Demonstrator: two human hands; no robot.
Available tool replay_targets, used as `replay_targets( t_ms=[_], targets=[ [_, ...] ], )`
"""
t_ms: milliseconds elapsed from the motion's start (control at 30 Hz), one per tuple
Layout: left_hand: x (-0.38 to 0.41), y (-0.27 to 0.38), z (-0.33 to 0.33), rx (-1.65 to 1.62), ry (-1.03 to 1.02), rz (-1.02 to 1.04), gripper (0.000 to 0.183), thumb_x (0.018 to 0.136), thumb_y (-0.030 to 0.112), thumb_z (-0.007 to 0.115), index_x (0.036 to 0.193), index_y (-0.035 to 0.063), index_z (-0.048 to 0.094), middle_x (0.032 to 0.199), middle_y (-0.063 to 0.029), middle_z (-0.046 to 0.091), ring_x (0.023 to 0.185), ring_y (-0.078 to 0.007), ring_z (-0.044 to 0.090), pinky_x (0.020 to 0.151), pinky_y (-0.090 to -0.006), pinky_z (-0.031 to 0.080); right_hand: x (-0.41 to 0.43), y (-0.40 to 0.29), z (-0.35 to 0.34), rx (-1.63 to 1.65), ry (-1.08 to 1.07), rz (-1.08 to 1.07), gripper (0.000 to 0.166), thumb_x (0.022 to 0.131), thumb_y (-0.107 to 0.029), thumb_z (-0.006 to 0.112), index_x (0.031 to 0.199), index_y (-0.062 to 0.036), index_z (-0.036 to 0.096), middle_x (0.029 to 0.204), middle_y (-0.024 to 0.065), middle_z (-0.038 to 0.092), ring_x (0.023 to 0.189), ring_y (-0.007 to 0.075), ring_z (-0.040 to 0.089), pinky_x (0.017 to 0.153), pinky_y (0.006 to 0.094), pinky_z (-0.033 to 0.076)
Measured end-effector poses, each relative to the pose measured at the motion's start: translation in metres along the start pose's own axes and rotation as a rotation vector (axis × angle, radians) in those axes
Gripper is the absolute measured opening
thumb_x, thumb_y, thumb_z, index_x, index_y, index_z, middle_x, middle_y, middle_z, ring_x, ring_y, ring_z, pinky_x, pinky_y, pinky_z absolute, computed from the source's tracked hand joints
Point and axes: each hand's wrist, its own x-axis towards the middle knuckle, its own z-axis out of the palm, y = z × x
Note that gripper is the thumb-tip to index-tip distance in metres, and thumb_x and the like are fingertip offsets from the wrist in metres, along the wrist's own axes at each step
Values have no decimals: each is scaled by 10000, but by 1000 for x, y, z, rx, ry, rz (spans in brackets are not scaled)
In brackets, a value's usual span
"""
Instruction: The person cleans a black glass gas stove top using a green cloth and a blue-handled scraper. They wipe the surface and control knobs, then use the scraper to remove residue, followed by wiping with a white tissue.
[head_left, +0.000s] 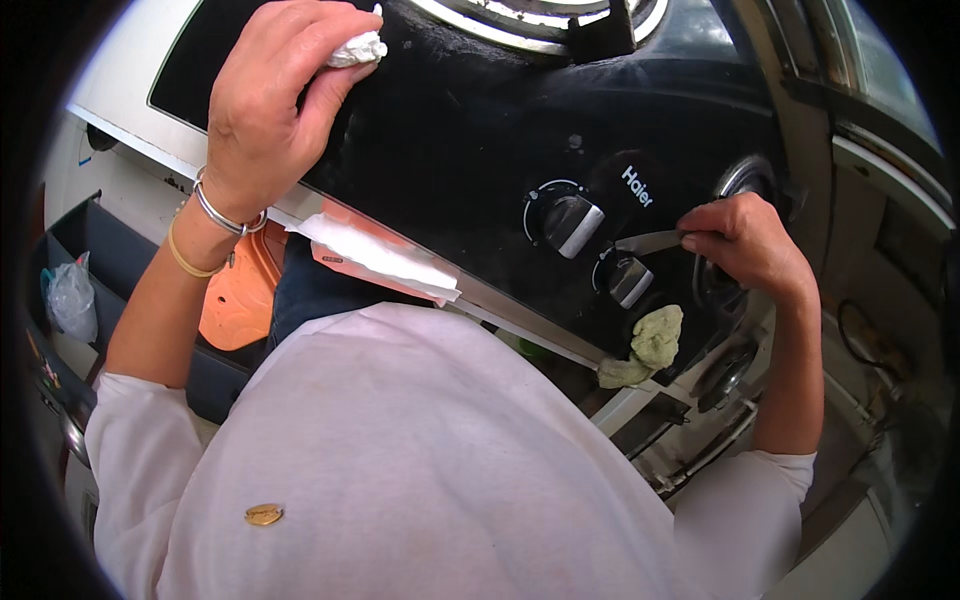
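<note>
My left hand (274, 105) pinches a crumpled white tissue (358, 50) above the left part of a black glass Haier gas cooktop (450, 150). Between the thumb and fingers of my right hand (750, 240) is a thin, flat blade-like tool (649, 242). Its tip reaches the lower control knob (628, 282), at the knob's upper edge; whether it touches is unclear. The upper control knob (571, 225) sits beside it, up and to the left. A bunched greenish cloth (657, 337) lies over the cooktop's near right corner.
A burner with its metal ring (495, 34) and a dark pan support (604, 37) is at the top. An orange tissue pack (382, 259) hangs at the front edge. Lower left are an orange plastic piece (240, 296) and a clear plastic bag (73, 304) on a dark grey organizer (124, 300).
</note>
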Motion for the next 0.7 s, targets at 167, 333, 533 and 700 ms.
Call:
replay_targets(
  t_ms=[167, 333, 533, 700],
  targets=[
    [-2, -4, 0, 16, 5, 34, 320, 781, -20, 649, 1092, 49, 622, 1048, -119, 625, 992, -263, 593, 838, -314, 488, 2, -7, -10, -23, -21, 40, 160, 757, -105, 671, 909, -74, 709, 810, 106, 680, 754, 227, 660, 699, 310, 512],
    [6, 8, 10, -8, 205, -1, 222, 721, -6, 653, 937, 6, 604, 857, -118, 584, 808, -293, 549, 717, -365, 452, 6, -15, -9, -93, 1, -34, 155, 755, -88, 665, 903, -92, 712, 811, 106, 680, 753, 241, 657, 694, 321, 515],
    [9, 11, 8, 14, 200, 5, 208, 717, -14, 652, 919, 1, 604, 843, -118, 580, 790, -293, 547, 700, -358, 450, 15, -22, -4, -192, -27, -139, 149, 757, -90, 666, 896, -104, 718, 801, 91, 682, 756, 247, 655, 695, 320, 520],
    [7, 8, 11, -20, 234, 9, 205, 713, -21, 653, 912, -2, 603, 833, -120, 579, 782, -292, 548, 696, -352, 450, 19, -28, -13, -306, 1, -194, 130, 701, -91, 681, 828, -67, 693, 771, 104, 657, 741, 279, 629, 661, 356, 496]
  ],
)
